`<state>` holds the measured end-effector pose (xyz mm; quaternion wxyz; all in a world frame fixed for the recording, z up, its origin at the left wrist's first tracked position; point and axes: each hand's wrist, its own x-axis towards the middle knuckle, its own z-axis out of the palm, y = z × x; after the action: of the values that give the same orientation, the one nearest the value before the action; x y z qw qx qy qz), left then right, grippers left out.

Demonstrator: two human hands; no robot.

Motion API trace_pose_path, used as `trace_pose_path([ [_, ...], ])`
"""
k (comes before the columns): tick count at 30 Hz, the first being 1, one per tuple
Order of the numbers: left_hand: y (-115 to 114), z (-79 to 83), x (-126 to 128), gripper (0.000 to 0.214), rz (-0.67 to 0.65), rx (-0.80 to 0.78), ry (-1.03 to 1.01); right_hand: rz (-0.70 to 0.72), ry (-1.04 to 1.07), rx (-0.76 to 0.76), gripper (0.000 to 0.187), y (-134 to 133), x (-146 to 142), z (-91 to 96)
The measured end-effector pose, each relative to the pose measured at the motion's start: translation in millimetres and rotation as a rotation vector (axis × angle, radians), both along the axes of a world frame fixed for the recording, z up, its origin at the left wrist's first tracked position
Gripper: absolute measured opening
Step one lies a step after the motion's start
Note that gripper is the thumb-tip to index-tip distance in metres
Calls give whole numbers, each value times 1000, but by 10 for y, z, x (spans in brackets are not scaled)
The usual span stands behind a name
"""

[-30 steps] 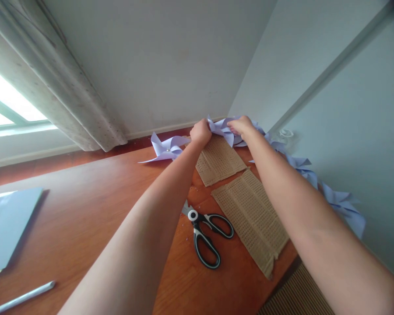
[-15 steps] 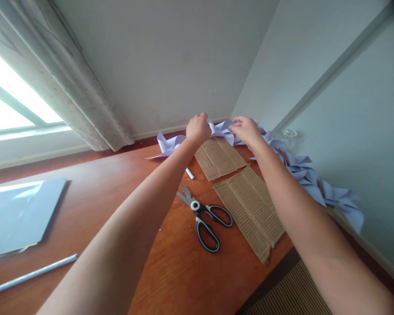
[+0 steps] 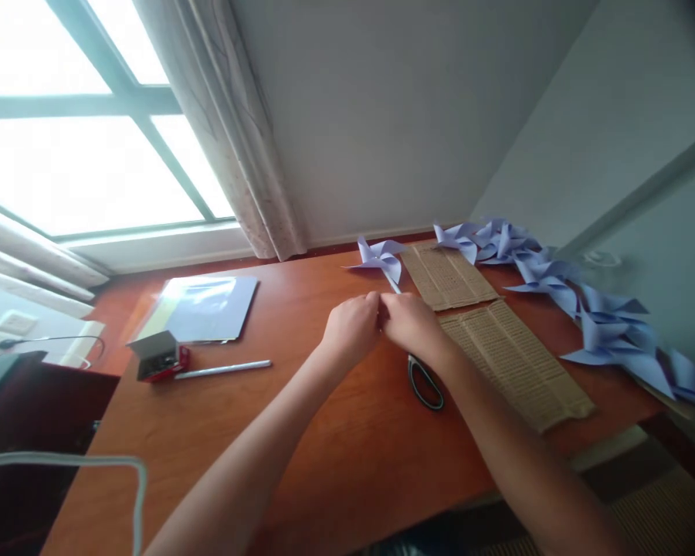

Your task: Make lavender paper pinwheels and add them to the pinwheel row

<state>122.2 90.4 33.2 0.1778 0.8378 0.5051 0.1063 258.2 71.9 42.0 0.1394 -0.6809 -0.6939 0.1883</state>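
My left hand (image 3: pixel 352 328) and my right hand (image 3: pixel 410 323) meet over the middle of the table, fingers closed and knuckles together. Whatever they hold is hidden. Just beyond them lies a pale lilac paper pinwheel (image 3: pixel 375 255), with a white paper stick (image 3: pixel 394 283) running from it towards my right hand; I cannot tell whether the hand touches it. Under my right wrist shows one black-and-grey handle loop of the scissors (image 3: pixel 439 390); their blades are covered. Two brown corrugated cardboard pieces, a farther one (image 3: pixel 449 276) and a nearer one (image 3: pixel 515 359), lie to the right.
Several more pinwheels (image 3: pixel 608 328) line the table's right side. On the left are a clear-covered folder (image 3: pixel 208 305), a small open red box (image 3: pixel 162 359) with dark contents, and a silvery rod (image 3: pixel 225 369). A pale cable (image 3: pixel 93 459) loops at lower left.
Both hands have come back from the pinwheels at the far edge and joined over the table's middle. The view has swung left, bringing the window, red box and whole rod into sight.
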Motion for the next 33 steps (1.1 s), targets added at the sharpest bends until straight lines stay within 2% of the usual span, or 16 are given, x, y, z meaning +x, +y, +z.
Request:
trace_pose_path([
  [3, -214, -98, -415, 29, 61, -2, -59, 73, 60, -2, 23, -122, -314, -74],
  [7, -455, -315, -878, 34, 133, 6, -180, 185, 227, 16, 22, -244, -656, -266],
  [10, -571, -469, -1058, 42, 184, 17, -281, 211, 343, 47, 19, -329, -841, -450],
  [13, -608, -551, -1103, 45, 194, 32, -368, 168, 409, 109, 19, -398, -949, -606],
  [23, -607, -616, -1097, 36, 142, 85, -462, 163, 484, 288, 13, -422, -971, -800],
  [28, -635, -529, -1162, 37, 124, 114, -403, 209, 490, 354, 16, -399, -952, -806],
  [31, -663, -435, -1353, 38, 159, 160, -288, 240, 488, 388, 23, -387, -937, -787],
  [33, -669, -392, -1537, 35, 173, 216, -23, 245, 487, 401, 25, -382, -929, -785],
])
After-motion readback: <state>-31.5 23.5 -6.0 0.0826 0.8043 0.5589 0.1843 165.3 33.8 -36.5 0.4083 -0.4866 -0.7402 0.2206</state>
